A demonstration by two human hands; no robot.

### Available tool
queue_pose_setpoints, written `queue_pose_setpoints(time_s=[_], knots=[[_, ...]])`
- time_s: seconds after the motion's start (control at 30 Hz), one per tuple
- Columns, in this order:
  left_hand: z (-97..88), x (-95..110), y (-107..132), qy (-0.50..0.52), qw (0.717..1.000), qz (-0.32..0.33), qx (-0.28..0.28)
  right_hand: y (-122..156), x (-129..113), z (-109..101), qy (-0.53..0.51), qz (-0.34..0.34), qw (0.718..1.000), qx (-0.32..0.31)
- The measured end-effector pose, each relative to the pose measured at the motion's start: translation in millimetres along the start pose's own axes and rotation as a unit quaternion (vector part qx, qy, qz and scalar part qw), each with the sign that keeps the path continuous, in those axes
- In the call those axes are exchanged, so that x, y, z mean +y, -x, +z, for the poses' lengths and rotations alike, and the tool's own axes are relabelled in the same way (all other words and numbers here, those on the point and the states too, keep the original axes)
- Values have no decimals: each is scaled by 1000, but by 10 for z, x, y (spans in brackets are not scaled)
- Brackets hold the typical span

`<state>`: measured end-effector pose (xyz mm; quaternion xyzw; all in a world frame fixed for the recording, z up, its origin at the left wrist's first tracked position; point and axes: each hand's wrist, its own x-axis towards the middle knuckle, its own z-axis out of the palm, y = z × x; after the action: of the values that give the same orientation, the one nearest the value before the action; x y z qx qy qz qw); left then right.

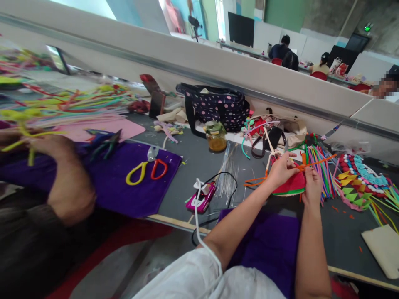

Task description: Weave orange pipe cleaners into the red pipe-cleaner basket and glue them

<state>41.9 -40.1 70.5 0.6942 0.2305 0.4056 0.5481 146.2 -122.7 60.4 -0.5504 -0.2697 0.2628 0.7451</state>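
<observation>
My left hand [283, 168] and my right hand [312, 182] are close together over the table, thumbs and fingertips pinched. Between them they hold an orange pipe cleaner [324, 160], its free end sticking out to the right. Below my fingers lies a red, wedge-shaped piece [291, 185] with a green and pale edge, like a watermelon slice; my hands partly cover it. More orange pipe cleaners [255, 181] lie left of my left wrist. Just beyond my right hand is a bundle of multicoloured pipe cleaners [322, 170].
At left, a co-worker's hands [51, 145] hold yellow pipe cleaners. Scissors [146, 170] and pliers [106, 143] lie on purple cloth. A glass jar [216, 137], dotted bag [218, 108], pink corded device [202, 197] and thin wires [229, 174] are nearby. Right: a decorated round piece [363, 176].
</observation>
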Motion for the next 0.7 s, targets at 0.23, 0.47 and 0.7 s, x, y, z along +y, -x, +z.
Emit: queue_pose_setpoints(time_s=[0.23,0.47,0.7], knots=[[-12,111,-55,-22,999,22,-9,126,165,-204,30,10,999,-11],[-67,221,275,17,982,77,170,26,232,-241,-102,1,989,108],[-88,-102,712,70,943,14,325,15,231,-238,-158,1,977,145]])
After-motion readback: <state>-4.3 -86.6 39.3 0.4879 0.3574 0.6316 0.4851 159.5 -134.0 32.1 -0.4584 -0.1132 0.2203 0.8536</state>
